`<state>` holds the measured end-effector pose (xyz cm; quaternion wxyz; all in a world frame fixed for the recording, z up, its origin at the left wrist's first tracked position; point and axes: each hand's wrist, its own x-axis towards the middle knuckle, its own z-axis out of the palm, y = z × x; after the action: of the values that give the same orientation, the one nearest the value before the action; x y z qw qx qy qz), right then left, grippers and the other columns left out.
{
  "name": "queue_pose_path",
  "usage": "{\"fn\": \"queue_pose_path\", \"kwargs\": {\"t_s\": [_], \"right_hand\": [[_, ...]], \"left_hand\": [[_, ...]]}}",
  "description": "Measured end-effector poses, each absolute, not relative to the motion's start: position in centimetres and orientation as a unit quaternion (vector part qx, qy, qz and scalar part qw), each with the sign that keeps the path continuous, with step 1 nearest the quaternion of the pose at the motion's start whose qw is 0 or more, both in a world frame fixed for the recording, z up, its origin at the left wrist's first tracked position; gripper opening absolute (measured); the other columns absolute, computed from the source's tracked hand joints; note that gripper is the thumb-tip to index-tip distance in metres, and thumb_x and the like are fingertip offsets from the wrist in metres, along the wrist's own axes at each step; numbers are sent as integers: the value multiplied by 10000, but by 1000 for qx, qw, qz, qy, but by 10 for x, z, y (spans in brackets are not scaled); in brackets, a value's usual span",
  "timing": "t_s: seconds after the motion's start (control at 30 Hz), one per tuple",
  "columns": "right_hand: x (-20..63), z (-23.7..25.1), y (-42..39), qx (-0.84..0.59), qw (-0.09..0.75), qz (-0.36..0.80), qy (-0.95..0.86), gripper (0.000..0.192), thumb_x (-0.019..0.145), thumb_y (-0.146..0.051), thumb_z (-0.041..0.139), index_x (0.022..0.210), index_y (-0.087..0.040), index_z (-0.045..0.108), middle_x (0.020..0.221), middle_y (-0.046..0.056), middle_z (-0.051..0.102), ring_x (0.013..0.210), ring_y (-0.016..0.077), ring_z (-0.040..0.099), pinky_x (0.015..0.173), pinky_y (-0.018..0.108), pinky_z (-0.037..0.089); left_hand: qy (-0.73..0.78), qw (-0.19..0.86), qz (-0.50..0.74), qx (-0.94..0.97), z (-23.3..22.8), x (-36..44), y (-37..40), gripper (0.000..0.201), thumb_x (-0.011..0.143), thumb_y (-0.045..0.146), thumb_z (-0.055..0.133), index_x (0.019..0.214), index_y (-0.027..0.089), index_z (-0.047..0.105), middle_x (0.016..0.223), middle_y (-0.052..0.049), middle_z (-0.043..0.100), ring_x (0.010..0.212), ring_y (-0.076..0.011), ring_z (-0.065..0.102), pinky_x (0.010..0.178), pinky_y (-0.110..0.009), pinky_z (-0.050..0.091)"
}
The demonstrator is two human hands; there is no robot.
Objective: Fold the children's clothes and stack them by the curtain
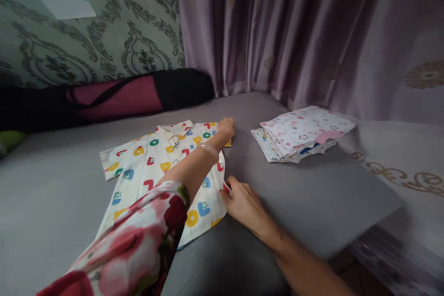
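A small white short-sleeved shirt with a collar and colourful printed shapes lies spread out on the grey bed surface. My left hand reaches across it, closed on the sleeve at the right; a translucent bangle circles that wrist. Nearer to me, my right hand pinches the shirt's right side edge between thumb and fingers. My left forearm, in a floral sleeve, covers part of the shirt's middle and lower left.
To the right sits a stack of folded printed clothes. A long black and maroon bag lies along the patterned wall. Purple curtains hang behind the bed, whose edge drops off at the lower right. Something green shows at far left.
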<state>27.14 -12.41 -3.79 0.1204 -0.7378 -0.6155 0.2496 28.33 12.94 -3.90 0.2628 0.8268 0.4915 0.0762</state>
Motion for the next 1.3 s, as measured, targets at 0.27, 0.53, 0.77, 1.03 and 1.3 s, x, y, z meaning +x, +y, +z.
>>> {"fn": "queue_pose_path", "kwargs": {"t_s": [0.27,0.53,0.77,1.03,1.3], "right_hand": [[273,-33,-129,-710,176,301,-611,144,905,-288,512,1033,-222,516,945,52,707,835,207,664,657,254,339],[258,-34,-139,-674,181,264,-666,254,906,-213,478,1159,-225,482,1081,56,684,949,203,657,746,259,404],[250,-38,-145,-621,197,214,-728,295,886,-110,422,1141,-232,508,1112,50,637,1022,181,606,853,262,418],[251,-40,-145,-566,174,193,-783,323,837,-34,414,1039,-219,585,1060,47,596,1027,182,549,895,275,422],[256,-33,-144,-539,181,243,-786,195,850,-138,523,958,-223,660,974,23,621,922,156,582,820,252,431]], "left_hand": [[589,417,207,661,-10,225,166,148,826,195,527,880,107,634,730,-97,669,657,-174,675,636,-263,544],[616,487,316,532,5,154,165,128,713,177,657,801,152,568,592,-44,603,623,-181,643,614,-281,543],[648,508,348,448,-11,98,148,129,694,158,615,772,167,513,592,-27,586,580,-159,632,630,-283,557],[664,499,346,437,-46,71,128,125,773,261,605,796,167,525,571,-25,550,594,-192,648,586,-298,571],[651,433,343,521,-58,71,119,501,702,170,713,1142,159,474,771,10,585,616,-138,620,613,-279,551]]}}
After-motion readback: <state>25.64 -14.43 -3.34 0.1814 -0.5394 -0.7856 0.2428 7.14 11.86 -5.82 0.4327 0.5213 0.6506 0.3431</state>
